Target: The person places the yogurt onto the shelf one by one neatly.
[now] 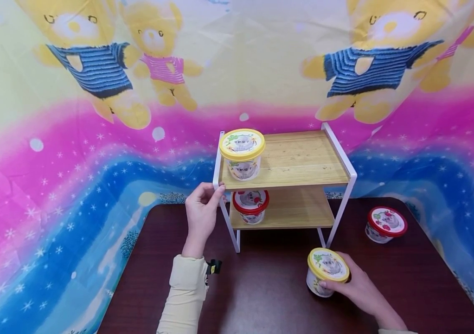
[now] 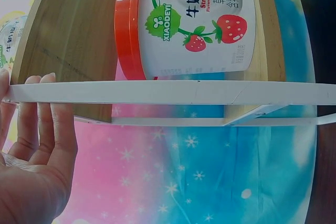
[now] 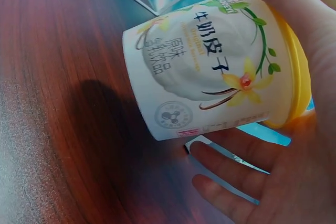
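Note:
My right hand (image 1: 360, 287) grips a white tub with a yellow lid (image 1: 328, 269) in front of the shelf's right side. In the right wrist view this tub (image 3: 205, 66) shows a yellow flower print, and its shadow falls on the table beside its base. At the upper left corner of a two-tier shelf rack (image 1: 295, 162), my left hand (image 1: 202, 213) holds the white metal frame (image 2: 173, 92) between thumb and fingers. Another yellow-lidded tub (image 1: 243, 155) stands on the top tier's left end. Below it, a red-lidded strawberry tub (image 1: 251, 206) sits on the lower tier.
A second red-lidded tub (image 1: 386, 224) stands on the dark wooden table (image 1: 262, 297), right of the rack. Behind the table hangs a colourful cloth (image 1: 237, 60) printed with bears. A small black device (image 1: 214, 266) is at my left wrist.

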Demonstrator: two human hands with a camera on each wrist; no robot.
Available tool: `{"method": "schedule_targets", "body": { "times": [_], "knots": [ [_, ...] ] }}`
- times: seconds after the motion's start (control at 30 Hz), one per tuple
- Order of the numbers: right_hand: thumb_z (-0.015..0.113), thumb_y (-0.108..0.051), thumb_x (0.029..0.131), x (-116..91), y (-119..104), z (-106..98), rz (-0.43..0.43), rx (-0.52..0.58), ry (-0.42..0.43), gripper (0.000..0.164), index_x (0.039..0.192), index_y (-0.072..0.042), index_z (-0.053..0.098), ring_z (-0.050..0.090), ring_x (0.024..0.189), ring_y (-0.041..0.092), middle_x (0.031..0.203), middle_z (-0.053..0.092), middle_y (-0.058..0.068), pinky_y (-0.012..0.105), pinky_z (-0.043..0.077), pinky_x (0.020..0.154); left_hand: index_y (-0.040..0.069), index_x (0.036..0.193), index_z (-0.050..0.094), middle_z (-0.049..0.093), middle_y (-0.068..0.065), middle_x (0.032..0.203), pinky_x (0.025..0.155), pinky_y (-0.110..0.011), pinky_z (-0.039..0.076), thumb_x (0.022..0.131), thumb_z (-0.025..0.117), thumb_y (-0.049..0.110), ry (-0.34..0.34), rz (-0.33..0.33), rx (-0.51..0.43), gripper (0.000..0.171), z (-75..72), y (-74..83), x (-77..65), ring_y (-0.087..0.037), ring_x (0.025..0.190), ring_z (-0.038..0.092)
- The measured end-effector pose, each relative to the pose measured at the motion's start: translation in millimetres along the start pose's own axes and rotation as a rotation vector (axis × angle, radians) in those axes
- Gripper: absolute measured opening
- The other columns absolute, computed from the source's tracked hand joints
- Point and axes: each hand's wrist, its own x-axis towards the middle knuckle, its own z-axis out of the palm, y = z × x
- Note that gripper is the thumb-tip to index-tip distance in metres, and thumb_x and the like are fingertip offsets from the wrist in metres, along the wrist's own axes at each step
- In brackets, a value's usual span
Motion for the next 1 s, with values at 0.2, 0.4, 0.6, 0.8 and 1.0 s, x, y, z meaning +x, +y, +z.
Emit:
{"method": "schedule_targets", "body": {
  "times": [0.2, 0.4, 0.6, 0.8, 1.0],
  "knots": [
    [0.085, -0.045, 0.082, 2, -3, -1, 0.004, -0.007, 0.026, 0.088, 0.149, -0.011, 0.039, 0.054, 0.111, 0.027, 0.129, 0.058, 0.012, 0.043, 0.046, 0.089, -0.008, 0.094, 0.069, 0.074, -0.019, 0.096, 0.066, -0.032, 0.06, 0.095, 0.072, 0.002, 0.0, 0.001, 0.0, 0.01, 0.0, 0.1, -0.2, -0.052, 0.071, 0.063],
    [0.083, -0.048, 0.084, 3, -7, -3, 0.025, -0.005, 0.025, 0.093, 0.152, -0.008, 0.034, 0.052, 0.116, 0.031, 0.137, 0.054, 0.017, 0.049, 0.046, 0.092, -0.008, 0.095, 0.069, 0.074, -0.019, 0.095, 0.066, -0.033, 0.06, 0.094, 0.071, 0.0, 0.002, -0.008, -0.011, 0.008, -0.2, -2.4, 0.3, -0.049, 0.069, 0.063],
    [0.084, -0.048, 0.083, 4, -11, -4, 0.002, 0.005, 0.059, 0.094, 0.152, -0.008, 0.034, 0.052, 0.116, 0.032, 0.137, 0.054, 0.017, 0.051, 0.046, 0.093, -0.009, 0.094, 0.069, 0.074, -0.018, 0.093, 0.064, -0.034, 0.06, 0.094, 0.072, 0.0, 0.006, -0.008, -0.023, 0.01, -0.1, -2.5, 0.8, -0.05, 0.069, 0.063],
    [0.086, -0.048, 0.081, 4, -18, -6, -0.063, -0.004, 0.113, 0.093, 0.15, -0.008, 0.037, 0.054, 0.114, 0.031, 0.134, 0.057, 0.016, 0.049, 0.047, 0.09, -0.009, 0.094, 0.068, 0.074, -0.018, 0.094, 0.066, -0.034, 0.06, 0.094, 0.072, 0.0, 0.005, -0.008, -0.033, 0.009, -0.1, -2.1, 0.7, -0.049, 0.069, 0.063],
    [0.088, -0.047, 0.078, 3, -26, -10, -0.118, -0.013, 0.151, 0.094, 0.149, -0.009, 0.039, 0.054, 0.112, 0.03, 0.131, 0.059, 0.015, 0.05, 0.047, 0.089, -0.008, 0.094, 0.068, 0.074, -0.015, 0.092, 0.066, -0.034, 0.061, 0.094, 0.072, 0.0, 0.005, -0.011, -0.03, 0.008, 0.3, -3.2, 0.4, -0.053, 0.07, 0.061]
  ]
}}
